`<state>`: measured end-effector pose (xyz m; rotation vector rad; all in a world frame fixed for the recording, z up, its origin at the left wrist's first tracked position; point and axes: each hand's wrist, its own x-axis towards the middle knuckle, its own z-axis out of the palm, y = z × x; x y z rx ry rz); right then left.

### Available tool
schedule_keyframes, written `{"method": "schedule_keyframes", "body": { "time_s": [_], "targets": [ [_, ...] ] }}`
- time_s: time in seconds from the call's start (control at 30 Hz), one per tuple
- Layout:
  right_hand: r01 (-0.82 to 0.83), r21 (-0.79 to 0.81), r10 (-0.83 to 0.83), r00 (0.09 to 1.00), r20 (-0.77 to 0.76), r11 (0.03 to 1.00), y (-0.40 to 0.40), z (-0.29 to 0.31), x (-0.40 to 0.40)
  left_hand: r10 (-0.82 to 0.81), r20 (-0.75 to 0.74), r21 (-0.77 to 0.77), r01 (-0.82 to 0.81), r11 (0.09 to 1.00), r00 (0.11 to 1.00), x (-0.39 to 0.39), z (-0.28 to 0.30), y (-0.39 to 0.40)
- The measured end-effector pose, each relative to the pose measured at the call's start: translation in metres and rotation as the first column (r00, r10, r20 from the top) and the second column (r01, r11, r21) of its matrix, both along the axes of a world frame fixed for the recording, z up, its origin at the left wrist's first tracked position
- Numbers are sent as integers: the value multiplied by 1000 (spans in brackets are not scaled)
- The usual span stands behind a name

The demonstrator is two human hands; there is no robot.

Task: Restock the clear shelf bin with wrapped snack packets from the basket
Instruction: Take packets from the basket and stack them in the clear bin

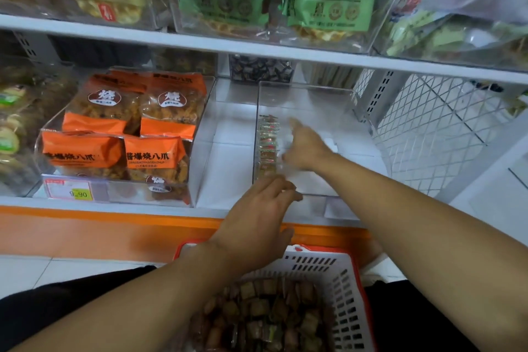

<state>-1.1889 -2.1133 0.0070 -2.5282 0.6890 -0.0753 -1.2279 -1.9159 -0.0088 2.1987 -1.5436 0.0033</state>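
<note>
Snack packets (pixel 267 143) line the clear bin's (pixel 314 100) left wall on our shelf | right hand (pixel 304 148) inside bin, grip blurred, we cannot tell | left hand (pixel 257 217) flat-fingered at bin front, holding nothing | basket (pixel 337 280) of packets below

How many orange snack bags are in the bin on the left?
4 show clearly: two at the back, left and right, and two in front, left and right. More may lie underneath.

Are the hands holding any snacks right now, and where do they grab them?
It cannot be told. The right hand reaches into the clear bin by the packets, blurred. The left hand reaches toward the bin; nothing shows in it.
</note>
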Motion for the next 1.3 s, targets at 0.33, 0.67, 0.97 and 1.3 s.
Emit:
{"method": "schedule_keyframes", "body": {
  "time_s": [0.33, 0.67, 0.97, 1.3],
  "targets": [
    [-461, -285, 537, 637, 553, 840, 87, -108, -133, 142, -156, 830, 53, 555, 978, -6, -50, 47],
    [-290, 402, 493, 577, -651, 869, 114, -273, -200, 346, -469, 803, 230, 550, 812, -42, -200, 77],
    [-270, 168, 309, 658, -687, 948, 153, -305, -185, 611, -310, 842, -88, 533, 728, -89, -289, 86],
    [-545, -121, 382, 712, -589, 830, 101, -340, -146, 504, -313, 829, -28, 559, 805, -56, -312, 77]
  ]
}}
